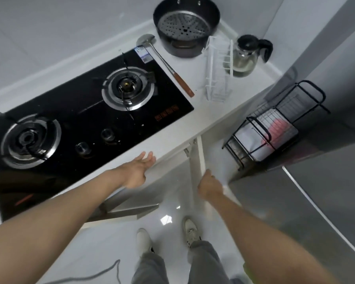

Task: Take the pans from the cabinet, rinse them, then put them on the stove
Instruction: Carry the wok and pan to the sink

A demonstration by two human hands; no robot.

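Right hand point(209, 184): fingers clenched on open cabinet door point(197, 158) edge, holding it wide. Left hand point(137, 171): fingers released, steadying at worktop point(193, 128) edge.

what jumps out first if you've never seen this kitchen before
The black two-burner gas stove fills the left of the white counter, both burners bare. Behind it at the back corner stands a big black pot with a perforated steamer plate inside, a wood-handled spatula lying between pot and stove. In front, the left hand rests at the counter edge and the right hand grips the edge of an open cabinet door.
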